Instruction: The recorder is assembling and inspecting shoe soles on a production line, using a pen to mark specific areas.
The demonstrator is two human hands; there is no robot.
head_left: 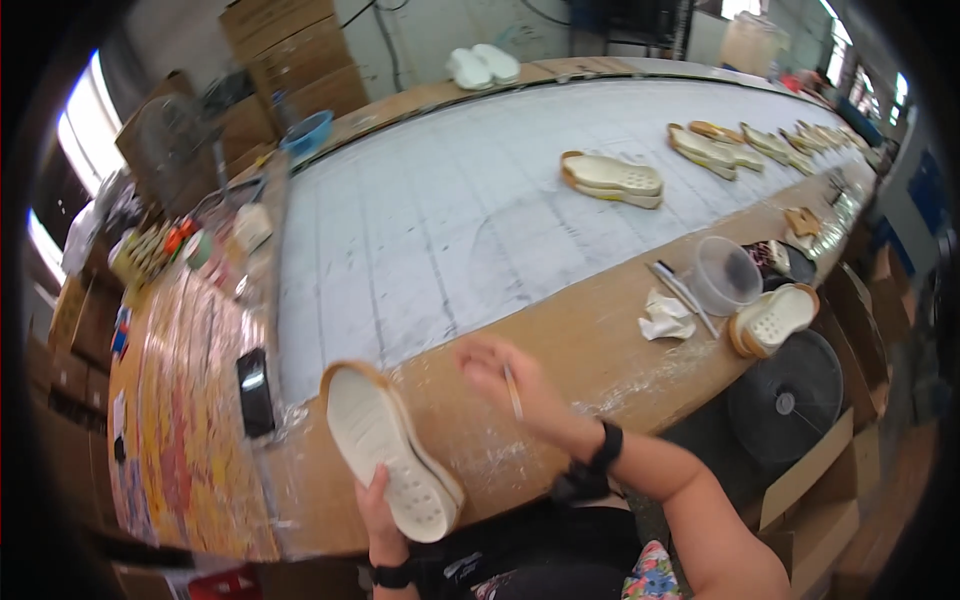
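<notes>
My left hand point(380, 520) grips a cream shoe sole point(372, 425) with a tan rim and round holes toward its near end. The thumb lies along the sole's upper face, and the other fingers are hidden beneath. A second layer shows along the sole's right edge, so it may be a stacked pair. To its right, my right hand point(515, 385) is raised over the brown table edge, apart from the sole. A thin pale stick point(513, 392) rests in its curled fingers; motion blurs the fingertips, and whether the stick has a brush tip cannot be made out.
On the white belt stand a sole pair point(612, 180) and several more soles point(712, 150) farther right. A clear plastic tub point(726, 275), a marker point(686, 300), crumpled paper point(667, 317) and another sole point(775, 320) lie at right. A phone point(256, 392) lies at left.
</notes>
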